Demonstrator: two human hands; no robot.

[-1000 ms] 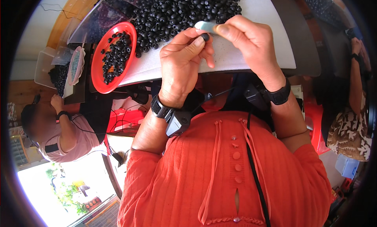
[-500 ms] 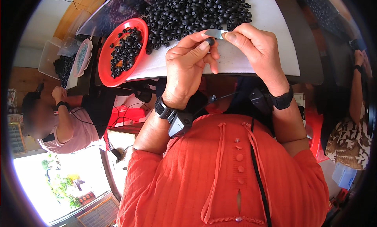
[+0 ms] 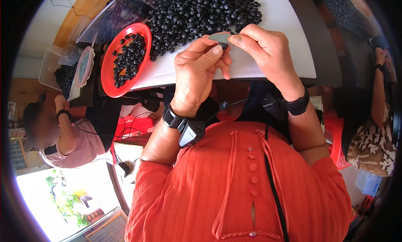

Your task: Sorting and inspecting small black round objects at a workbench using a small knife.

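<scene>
Between the thumb and fingers of my left hand (image 3: 193, 74) is a small round black piece (image 3: 224, 46), partly hidden by the thumb. My right hand (image 3: 272, 53) pinches a short, thin metal blade (image 3: 217, 38) between thumb and forefinger. The blade lies just over the black piece, its far end by my left forefinger; whether its edge touches the piece I cannot tell. Beyond both hands spreads a big heap of similar black pieces (image 3: 197, 18), many with a round hole. To the left, a red oval dish (image 3: 105, 76) holds more of them.
The heap lies on a white board (image 3: 293, 53) on a dark table (image 3: 324, 62). A clear plastic bin (image 3: 104, 22) stands behind the dish. At far left another person (image 3: 71, 137) sits near a pink-rimmed dish (image 3: 85, 66); a further person's arm (image 3: 379, 91) shows at far right.
The blade has turned in my right hand, its face now darker and more level over the black piece. My left hand keeps its hold. The whole view has shifted slightly.
</scene>
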